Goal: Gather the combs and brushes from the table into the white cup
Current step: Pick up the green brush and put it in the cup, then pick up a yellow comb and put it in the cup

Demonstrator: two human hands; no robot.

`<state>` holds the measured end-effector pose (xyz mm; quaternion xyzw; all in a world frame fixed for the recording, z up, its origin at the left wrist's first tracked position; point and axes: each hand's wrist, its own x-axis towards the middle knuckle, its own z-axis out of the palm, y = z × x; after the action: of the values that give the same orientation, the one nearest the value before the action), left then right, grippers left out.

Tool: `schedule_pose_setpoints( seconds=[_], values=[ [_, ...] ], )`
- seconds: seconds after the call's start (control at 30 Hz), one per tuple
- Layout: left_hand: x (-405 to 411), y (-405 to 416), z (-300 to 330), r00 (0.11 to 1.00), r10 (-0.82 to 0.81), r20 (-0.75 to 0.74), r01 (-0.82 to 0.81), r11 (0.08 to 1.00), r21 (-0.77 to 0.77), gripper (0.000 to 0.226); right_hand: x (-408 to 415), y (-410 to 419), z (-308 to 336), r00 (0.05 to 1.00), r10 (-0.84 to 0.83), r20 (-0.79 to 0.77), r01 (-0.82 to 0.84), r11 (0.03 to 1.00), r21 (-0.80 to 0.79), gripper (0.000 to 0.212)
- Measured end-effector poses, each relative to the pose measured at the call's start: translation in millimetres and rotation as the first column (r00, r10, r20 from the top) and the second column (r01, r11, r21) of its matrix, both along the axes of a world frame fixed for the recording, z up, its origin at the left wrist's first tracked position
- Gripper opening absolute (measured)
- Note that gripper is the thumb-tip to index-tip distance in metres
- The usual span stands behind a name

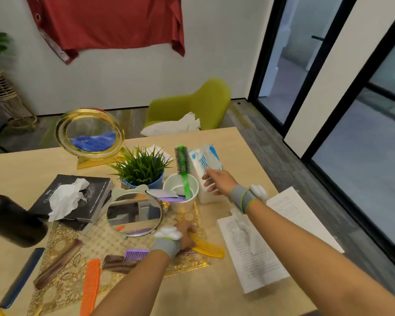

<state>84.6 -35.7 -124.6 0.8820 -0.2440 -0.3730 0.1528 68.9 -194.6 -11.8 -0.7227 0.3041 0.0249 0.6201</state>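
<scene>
- Your left hand (pixel 185 236) presses down on the yellow comb (pixel 209 248), fingers curled over it, on the gold mat (pixel 105 242).
- Your right hand (pixel 217 181) is open by the white cup (pixel 180 195), holding nothing.
- The green brush (pixel 183 166) stands in that cup, mid-table.

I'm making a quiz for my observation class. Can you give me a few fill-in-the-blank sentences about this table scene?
1. The round brush standing in the white cup has a ____ handle.
2. The left hand rests on a ____ comb.
3. The small mirror leans against a stack of ____.
4. The right hand hovers beside a pack of ____.

Missing words: green; yellow; books; tissues
</scene>
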Motion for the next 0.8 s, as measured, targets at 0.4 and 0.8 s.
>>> schedule_pose_setpoints(
  seconds=[0.4,0.8],
  values=[
    [2,-14,-4,0.986,-0.158,0.052,0.152,0.982,0.116,0.054,-30,-18,-4,0.997,-0.073,-0.029,0.073,0.997,0.011,0.043],
    [6,-15,-2,0.952,-0.300,0.055,0.280,0.931,0.234,0.039,-37,-14,-12,0.993,-0.080,-0.084,0.081,0.997,0.004,0.046]
  ],
)
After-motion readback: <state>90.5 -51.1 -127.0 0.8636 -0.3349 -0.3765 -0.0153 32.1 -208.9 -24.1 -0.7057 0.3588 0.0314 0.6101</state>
